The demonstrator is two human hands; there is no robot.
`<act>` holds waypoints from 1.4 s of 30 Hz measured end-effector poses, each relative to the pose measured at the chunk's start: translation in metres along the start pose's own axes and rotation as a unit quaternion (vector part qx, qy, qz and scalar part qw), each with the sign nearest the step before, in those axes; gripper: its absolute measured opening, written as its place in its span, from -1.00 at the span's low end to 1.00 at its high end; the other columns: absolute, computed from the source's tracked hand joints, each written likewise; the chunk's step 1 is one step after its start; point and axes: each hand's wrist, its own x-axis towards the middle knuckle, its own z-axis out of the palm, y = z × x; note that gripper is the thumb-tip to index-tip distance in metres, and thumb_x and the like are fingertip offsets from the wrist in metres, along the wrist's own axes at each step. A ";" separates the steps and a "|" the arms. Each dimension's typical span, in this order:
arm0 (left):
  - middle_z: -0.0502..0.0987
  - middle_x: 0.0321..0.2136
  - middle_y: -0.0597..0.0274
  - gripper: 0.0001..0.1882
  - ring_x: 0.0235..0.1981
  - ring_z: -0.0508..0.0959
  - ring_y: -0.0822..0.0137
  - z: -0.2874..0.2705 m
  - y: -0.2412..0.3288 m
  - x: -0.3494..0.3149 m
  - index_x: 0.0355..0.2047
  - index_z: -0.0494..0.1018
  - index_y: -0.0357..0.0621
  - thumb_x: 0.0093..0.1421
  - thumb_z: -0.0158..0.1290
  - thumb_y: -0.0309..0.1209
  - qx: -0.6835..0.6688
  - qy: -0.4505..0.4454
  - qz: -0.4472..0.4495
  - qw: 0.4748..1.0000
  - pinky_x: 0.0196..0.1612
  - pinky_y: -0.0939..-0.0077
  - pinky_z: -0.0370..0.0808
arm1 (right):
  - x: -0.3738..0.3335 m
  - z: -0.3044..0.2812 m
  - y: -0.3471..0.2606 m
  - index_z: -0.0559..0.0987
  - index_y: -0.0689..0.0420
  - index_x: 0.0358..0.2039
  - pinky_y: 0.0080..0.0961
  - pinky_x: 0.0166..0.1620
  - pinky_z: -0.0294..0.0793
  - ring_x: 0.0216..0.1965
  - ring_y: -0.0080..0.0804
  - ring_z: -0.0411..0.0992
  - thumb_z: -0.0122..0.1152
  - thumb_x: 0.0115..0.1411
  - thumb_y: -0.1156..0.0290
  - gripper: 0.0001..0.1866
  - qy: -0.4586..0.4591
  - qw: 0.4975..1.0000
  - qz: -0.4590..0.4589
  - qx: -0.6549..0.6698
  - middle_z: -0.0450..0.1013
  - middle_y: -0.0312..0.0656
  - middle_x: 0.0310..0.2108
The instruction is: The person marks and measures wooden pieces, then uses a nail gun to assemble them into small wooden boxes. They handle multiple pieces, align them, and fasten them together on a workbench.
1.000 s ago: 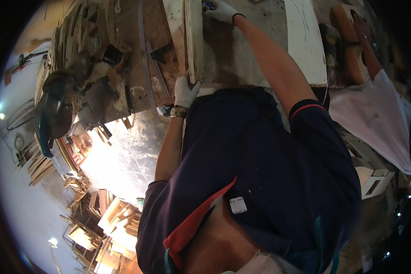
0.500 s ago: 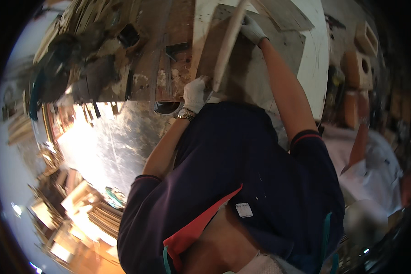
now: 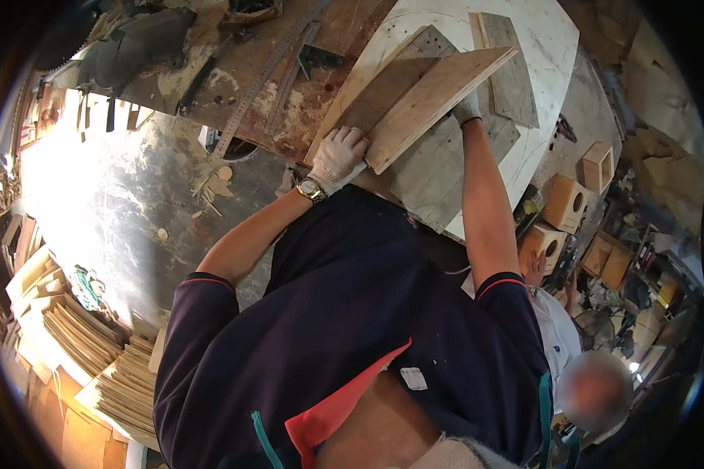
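Observation:
A wooden board (image 3: 442, 102) stands tilted over the workbench, its long edge slanting from near left to far right. My left hand (image 3: 339, 156), in a white knitted glove, has its fingers curled at the board's near left end; the thumb is hidden. My right hand (image 3: 468, 108), gloved too, grips the board from its right side, its fingertips hidden behind the wood. Under the board lie a brown flat panel (image 3: 383, 90) and a greyish panel (image 3: 430, 176) with small holes. A narrower plank (image 3: 511, 74) rests flat to the right of my right hand.
On the bench to the left are a long metal ruler (image 3: 267, 74) and a dark square (image 3: 317, 59). Wooden boxes with round holes (image 3: 565, 205) stand on the right, near a co-worker in a white shirt (image 3: 554, 324). Stacked thin boards (image 3: 82, 336) fill the lower left.
The board has turned from nearly edge-on to show its broad face, its far end swinging right. Both hands stay at it. The whole view has shifted and rotated.

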 end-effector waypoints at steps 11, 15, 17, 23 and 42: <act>0.55 -0.25 0.20 -0.80 -0.09 0.59 0.13 0.017 -0.012 -0.007 -0.26 0.61 -0.09 0.10 0.13 -0.37 -0.001 0.040 -0.013 0.999 -0.06 0.23 0.56 | -0.013 0.023 -0.033 0.54 0.26 0.17 -0.43 -0.12 0.62 -0.11 -0.41 0.56 0.32 0.34 0.35 -0.56 -0.030 0.988 -0.089 -0.118 0.62 -0.19 -0.07; 0.55 -0.27 0.20 -0.81 -0.11 0.59 0.13 0.017 -0.011 -0.008 -0.28 0.60 -0.09 0.09 0.13 -0.38 -0.015 0.055 -0.022 0.998 -0.06 0.22 0.56 | -0.012 0.022 -0.032 0.52 0.22 0.17 -0.45 -0.25 0.62 -0.19 -0.45 0.57 0.30 0.35 0.39 -0.58 -0.027 0.997 -0.036 -0.067 0.61 -0.20 -0.10; 0.54 -0.28 0.20 -0.82 -0.11 0.59 0.13 0.016 -0.010 -0.006 -0.29 0.60 -0.09 0.09 0.13 -0.38 -0.020 0.057 -0.020 0.998 -0.06 0.22 0.56 | -0.012 0.020 -0.027 0.52 0.20 0.17 -0.47 -0.31 0.63 -0.24 -0.46 0.59 0.30 0.35 0.39 -0.59 -0.022 0.997 -0.058 -0.049 0.61 -0.19 -0.10; 0.54 -0.29 0.19 -0.84 -0.12 0.59 0.12 0.017 -0.011 -0.008 -0.31 0.59 -0.11 0.09 0.14 -0.38 -0.016 0.042 -0.045 0.998 -0.04 0.22 0.56 | -0.031 0.044 -0.059 0.50 0.15 0.18 -0.47 -0.40 0.65 -0.30 -0.45 0.63 0.32 0.34 0.40 -0.58 -0.019 1.000 0.014 0.001 0.61 -0.20 -0.10; 0.54 -0.24 0.15 -0.76 -0.08 0.57 0.08 0.010 -0.010 -0.008 -0.25 0.57 -0.14 0.03 0.17 -0.39 -0.070 0.037 -0.052 0.996 0.02 0.20 0.55 | -0.021 0.026 -0.047 0.52 0.06 0.10 -0.59 -0.55 0.47 -0.49 -0.58 0.54 0.23 0.42 0.37 -0.73 -0.019 0.998 0.038 -0.048 0.59 -0.29 -0.29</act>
